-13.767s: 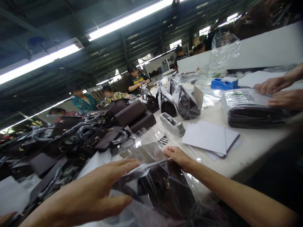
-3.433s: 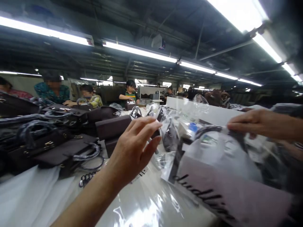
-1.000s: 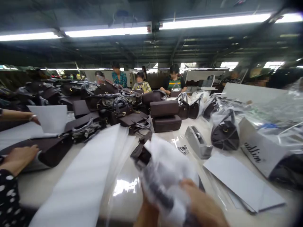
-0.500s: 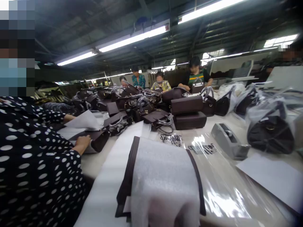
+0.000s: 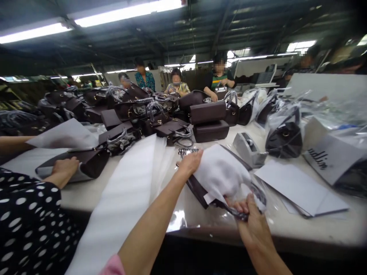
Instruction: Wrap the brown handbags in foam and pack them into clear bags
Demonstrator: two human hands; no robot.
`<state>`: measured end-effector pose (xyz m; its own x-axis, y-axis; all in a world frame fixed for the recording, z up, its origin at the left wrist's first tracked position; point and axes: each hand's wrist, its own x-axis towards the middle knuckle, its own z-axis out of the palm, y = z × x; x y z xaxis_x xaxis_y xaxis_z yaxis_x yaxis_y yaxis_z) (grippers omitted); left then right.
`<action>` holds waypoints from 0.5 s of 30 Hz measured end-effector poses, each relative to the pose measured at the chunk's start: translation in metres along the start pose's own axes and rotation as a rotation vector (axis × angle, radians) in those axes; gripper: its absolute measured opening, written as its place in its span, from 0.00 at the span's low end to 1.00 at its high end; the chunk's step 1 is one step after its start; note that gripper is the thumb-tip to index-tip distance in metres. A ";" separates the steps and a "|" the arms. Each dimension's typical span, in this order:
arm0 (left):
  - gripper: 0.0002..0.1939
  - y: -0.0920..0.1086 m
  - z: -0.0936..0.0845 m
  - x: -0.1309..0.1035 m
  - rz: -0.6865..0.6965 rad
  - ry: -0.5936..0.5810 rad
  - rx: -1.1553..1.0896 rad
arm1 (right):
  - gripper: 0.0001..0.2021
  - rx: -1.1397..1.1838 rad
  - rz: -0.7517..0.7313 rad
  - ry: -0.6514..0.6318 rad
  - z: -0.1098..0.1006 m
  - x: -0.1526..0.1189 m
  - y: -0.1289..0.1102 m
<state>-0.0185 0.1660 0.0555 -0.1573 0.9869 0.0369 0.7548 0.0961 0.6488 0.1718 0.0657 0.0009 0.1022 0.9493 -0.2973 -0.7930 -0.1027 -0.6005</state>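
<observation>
A dark brown bag (image 5: 197, 190) with white wrapping sheet (image 5: 220, 168) over it lies at the table's front edge, on clear plastic. My left hand (image 5: 190, 162) is closed at the bag's far left corner, its fingertips partly hidden. My right hand (image 5: 250, 212) is closed round the bag's wrapped handle (image 5: 259, 196) at the near right side. Left of the bag, long sheets of white foam (image 5: 129, 179) are spread on the table. A grey dispenser (image 5: 249, 149) stands just beyond the bag on the right.
A co-worker's hand (image 5: 64, 170) rests on another brown bag (image 5: 94, 162) at the left. Many brown bags (image 5: 208, 112) are piled across the back. White sheets (image 5: 301, 187) lie at the right, near a plastic-wrapped bag (image 5: 285, 137). People stand behind the pile.
The view has swung to the right. Both my hands now show, and the wrapped bag has turned and lies lower on the table. The co-worker's hand stays on the other bag.
</observation>
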 end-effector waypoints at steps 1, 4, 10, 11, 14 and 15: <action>0.25 -0.002 0.008 -0.001 0.030 -0.014 0.000 | 0.11 0.019 0.057 0.038 -0.015 0.000 0.005; 0.19 -0.016 0.027 -0.011 0.146 -0.027 -0.007 | 0.13 -0.025 0.235 0.075 -0.056 -0.004 0.001; 0.25 -0.037 0.035 -0.019 0.206 0.016 -0.083 | 0.24 -0.297 0.466 0.117 -0.070 0.030 -0.053; 0.25 -0.036 0.035 -0.018 0.185 0.036 -0.107 | 0.23 -0.344 0.497 0.104 -0.065 0.039 -0.059; 0.21 -0.027 0.034 -0.013 0.143 0.077 -0.204 | 0.21 -0.449 0.593 -0.002 -0.052 0.055 -0.062; 0.20 -0.021 0.030 -0.011 0.142 0.084 -0.244 | 0.20 -0.451 0.617 -0.042 -0.052 0.057 -0.060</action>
<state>-0.0133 0.1567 0.0183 -0.1208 0.9729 0.1970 0.5996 -0.0866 0.7956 0.2563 0.1103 -0.0181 -0.3092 0.6903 -0.6541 -0.3761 -0.7205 -0.5825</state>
